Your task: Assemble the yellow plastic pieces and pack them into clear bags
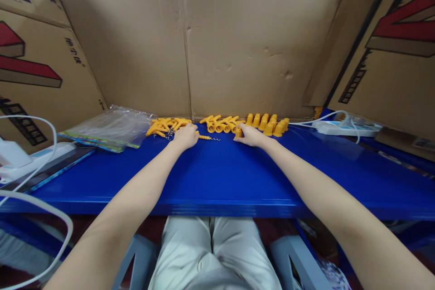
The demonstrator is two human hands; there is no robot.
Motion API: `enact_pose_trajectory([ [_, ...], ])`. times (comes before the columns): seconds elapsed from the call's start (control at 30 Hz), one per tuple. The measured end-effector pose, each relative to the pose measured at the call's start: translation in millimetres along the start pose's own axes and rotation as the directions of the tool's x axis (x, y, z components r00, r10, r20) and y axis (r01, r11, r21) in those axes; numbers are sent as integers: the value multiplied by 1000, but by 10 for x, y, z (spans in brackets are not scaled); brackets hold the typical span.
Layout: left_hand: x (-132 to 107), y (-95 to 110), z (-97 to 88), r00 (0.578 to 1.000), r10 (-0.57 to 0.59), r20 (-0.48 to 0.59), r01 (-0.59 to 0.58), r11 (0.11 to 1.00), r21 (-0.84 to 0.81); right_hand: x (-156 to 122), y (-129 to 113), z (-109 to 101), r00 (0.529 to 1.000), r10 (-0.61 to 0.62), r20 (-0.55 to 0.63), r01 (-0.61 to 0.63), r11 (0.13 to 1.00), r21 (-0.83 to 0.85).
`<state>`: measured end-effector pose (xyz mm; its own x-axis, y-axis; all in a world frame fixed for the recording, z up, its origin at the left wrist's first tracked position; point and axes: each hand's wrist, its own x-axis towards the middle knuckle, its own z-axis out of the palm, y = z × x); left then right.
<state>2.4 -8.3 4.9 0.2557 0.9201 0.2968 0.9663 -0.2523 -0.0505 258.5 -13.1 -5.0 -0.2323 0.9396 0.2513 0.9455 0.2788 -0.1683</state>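
My left hand (186,137) is closed around a yellow piece with a ridged stem (205,137) that ends in a thin metal spiral pointing right. Just behind and left of it lies a pile of yellow branching handles (159,126) with metal spirals at their ends. My right hand (250,136) pinches a small yellow cup-shaped piece (239,132) between thumb and fingers. Between the hands, at the back, a row of yellow assembled pieces (219,128) lies with round open ends facing me. Several yellow cups (268,122) stand upside down in rows beside my right hand.
Clear plastic bags (108,124) lie flat at the left of the blue table (217,176). Cardboard walls (238,45) close off the back and sides. White power strips (346,127) with cables sit at the right and far left.
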Motion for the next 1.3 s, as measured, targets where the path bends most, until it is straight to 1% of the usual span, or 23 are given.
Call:
enact_pose_trajectory([
  [0.03, 9, -32, 9, 999, -14, 42, 14, 1000, -7, -2, -4, 1, 1000, -10, -4, 10, 1000, -15],
  [0.1, 36, -89, 41, 992, 18, 123, -13, 999, -43, -10, -18, -1, 999, -31, -11, 30, 998, -48],
  [0.13, 53, -111, 61, 988, 48, 147, -39, 997, -69, -14, -27, -5, 999, -41, -14, 40, 997, -62],
  [0.2, 83, -141, 98, 982, 99, 159, -81, 990, -115, -18, -44, -12, 998, -59, -19, 58, 995, -79],
  [0.3, 108, -149, 127, 980, 130, 148, -109, 984, -144, -10, -60, -21, 995, -95, -27, 92, 991, -93],
  [0.4, 101, -136, 116, 977, 158, 146, -136, 980, -148, -1, -77, -30, 990, -137, -32, 133, 984, -116],
  [0.5, 86, -123, 95, 977, 150, 150, -125, 979, -161, -5, -101, -43, 985, -171, -27, 167, 979, -121],
  [0.6, 80, -117, 93, 978, 158, 137, -132, 974, -184, -2, -100, -28, 977, -209, -35, 205, 974, -98],
  [0.77, 77, -104, 107, 975, 199, 100, -171, 956, -238, 51, -46, 80, 963, -258, -78, 257, 966, -18],
  [0.9, 59, -62, 90, 971, 222, 86, -188, 937, -295, 59, -87, 128, 963, -253, -94, 261, 962, 84],
  [0.97, 51, -39, 81, 970, 233, 71, -197, 922, -332, 47, -132, 122, 963, -255, -94, 265, 956, 129],
  [1.03, 50, -26, 79, 970, 237, 46, -204, 908, -367, 34, -166, 107, 961, -250, -120, 268, 949, 169],
  [1.2, 63, -43, 91, 979, 202, 35, -167, 884, -436, 24, -176, 80, 968, -183, -174, 223, 941, 254],
  [1.3, 54, -40, 91, 984, 180, 7, -157, 878, -452, 26, -162, 81, 961, -198, -194, 244, 936, 255],
])
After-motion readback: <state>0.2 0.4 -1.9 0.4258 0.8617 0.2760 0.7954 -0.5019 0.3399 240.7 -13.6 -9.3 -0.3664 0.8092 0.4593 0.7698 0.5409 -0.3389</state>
